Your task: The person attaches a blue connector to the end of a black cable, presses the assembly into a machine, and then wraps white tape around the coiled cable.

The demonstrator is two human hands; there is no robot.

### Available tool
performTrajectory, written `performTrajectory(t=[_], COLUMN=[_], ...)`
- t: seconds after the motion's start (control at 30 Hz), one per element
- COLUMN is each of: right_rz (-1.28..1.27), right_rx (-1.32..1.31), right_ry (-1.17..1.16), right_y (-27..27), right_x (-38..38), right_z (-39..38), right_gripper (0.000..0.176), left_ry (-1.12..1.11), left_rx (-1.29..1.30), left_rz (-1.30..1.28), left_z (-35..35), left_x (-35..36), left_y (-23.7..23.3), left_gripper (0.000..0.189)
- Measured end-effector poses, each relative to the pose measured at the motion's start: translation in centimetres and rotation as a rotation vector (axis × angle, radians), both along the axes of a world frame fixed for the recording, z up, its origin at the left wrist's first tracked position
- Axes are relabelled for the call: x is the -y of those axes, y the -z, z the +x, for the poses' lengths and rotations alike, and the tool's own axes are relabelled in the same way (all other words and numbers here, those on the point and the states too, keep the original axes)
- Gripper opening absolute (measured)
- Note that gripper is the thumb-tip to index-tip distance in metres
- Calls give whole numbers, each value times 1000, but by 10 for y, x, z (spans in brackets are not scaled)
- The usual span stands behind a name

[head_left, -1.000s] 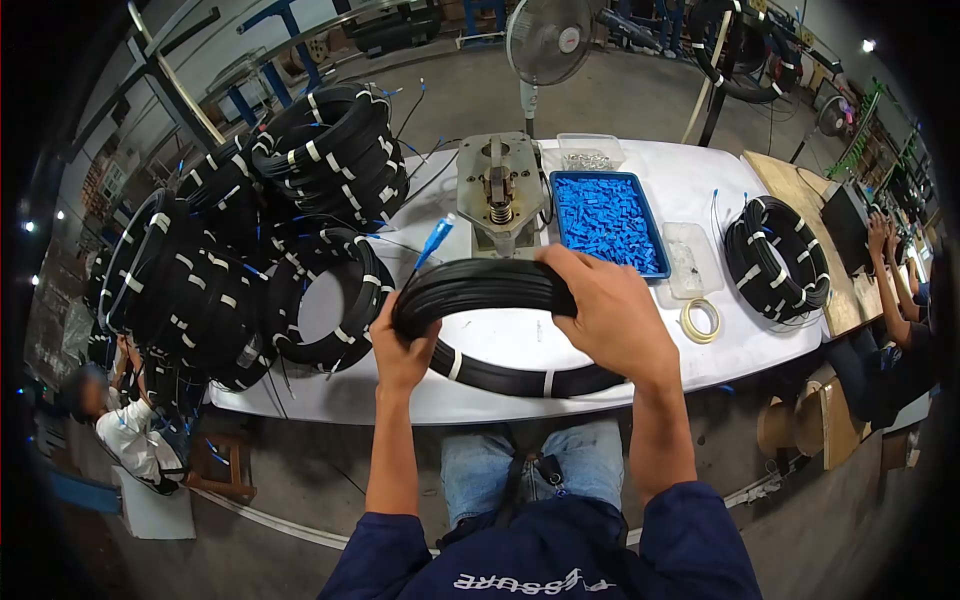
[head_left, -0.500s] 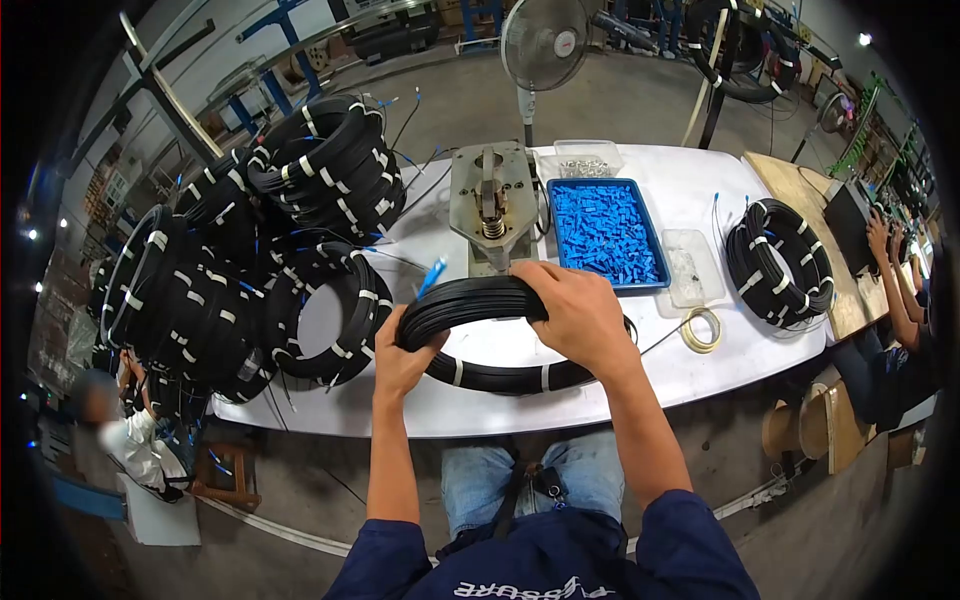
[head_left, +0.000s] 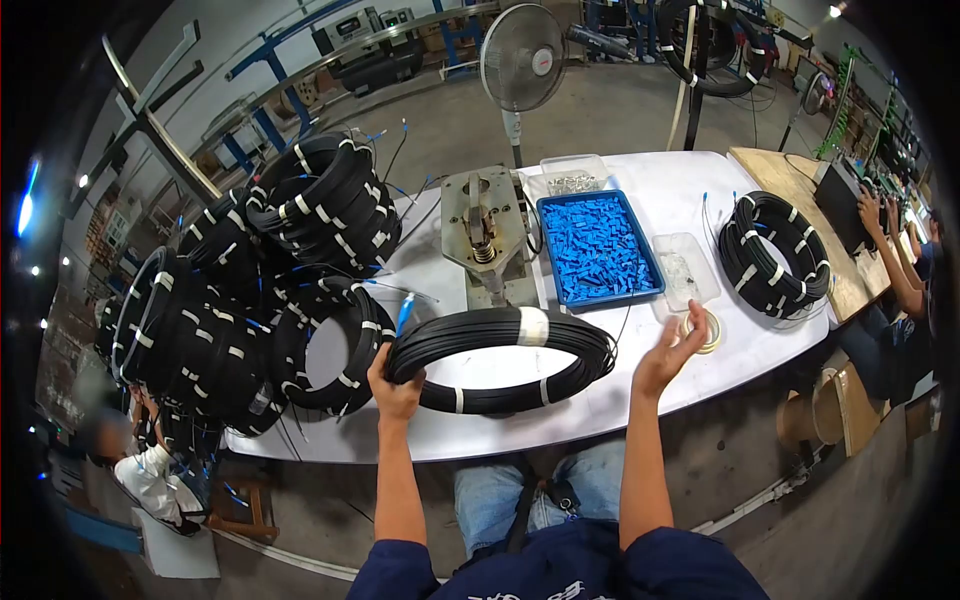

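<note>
My left hand (head_left: 394,392) grips the left side of a black cable coil (head_left: 500,360) bound with white tape bands, held tilted above the white table (head_left: 690,190). A blue connector (head_left: 404,314) sticks up from the coil near that hand. My right hand (head_left: 668,353) is off the coil, fingers spread, hovering to the right of it near a roll of tape (head_left: 705,330) at the table's front edge.
Piles of black coils (head_left: 250,280) fill the table's left. A metal press tool (head_left: 480,235), a blue tray of blue parts (head_left: 596,248), a clear box (head_left: 690,268) and another coil (head_left: 775,255) lie beyond. Other people sit at far right and lower left.
My right hand has let go of the coil's top and swung out to the right, open. The coil now hangs from my left hand alone.
</note>
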State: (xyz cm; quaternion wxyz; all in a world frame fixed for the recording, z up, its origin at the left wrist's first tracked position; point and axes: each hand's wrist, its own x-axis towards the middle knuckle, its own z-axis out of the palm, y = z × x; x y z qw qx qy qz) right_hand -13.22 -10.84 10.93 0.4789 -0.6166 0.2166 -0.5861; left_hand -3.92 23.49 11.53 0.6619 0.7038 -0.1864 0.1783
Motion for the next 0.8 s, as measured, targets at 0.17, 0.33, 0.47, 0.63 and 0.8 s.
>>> performTrajectory(t=[0.17, 0.33, 0.47, 0.63, 0.8], right_rz=[838, 544, 129, -258, -448], right_rx=[-63, 72, 65, -275, -395], right_ry=[-837, -724, -846, -765, -818], right_y=[16, 19, 17, -27, -40], right_x=[-20, -15, -24, -31, -24], right_z=[22, 34, 37, 26, 36], right_gripper=[64, 58, 71, 76, 59], left_ry=[-72, -69, -142, -156, -10], left_rx=[2, -28, -138, -119, -292], left_rz=[-125, -25, 14, -122, -174], left_z=[-7, 0, 9, 10, -3], left_x=[0, -4, -7, -6, -8], left_y=[6, 12, 18, 25, 18], left_gripper=[26, 31, 31, 16, 26])
